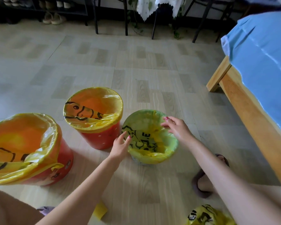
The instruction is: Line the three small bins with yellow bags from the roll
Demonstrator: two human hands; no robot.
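Observation:
Three small bins stand on the floor, each with a yellow bag over its rim. The near-left red bin (62, 163) and the middle red bin (102, 137) are lined. The right bin (152, 158) looks green through its yellow bag. My left hand (120, 146) rests on that bag's left rim, fingers spread. My right hand (177, 129) lies over the far right rim, fingers extended on the plastic. A folded yellow bag piece (101, 210) lies near my left forearm. A bunched yellow bag (208, 216) sits at the bottom edge.
A wooden bed frame (243, 111) with a blue sheet (263, 62) runs along the right. My slippered foot (203, 181) is beside the right bin. Dark chair and table legs (126, 17) and a shoe rack (55, 15) stand at the back.

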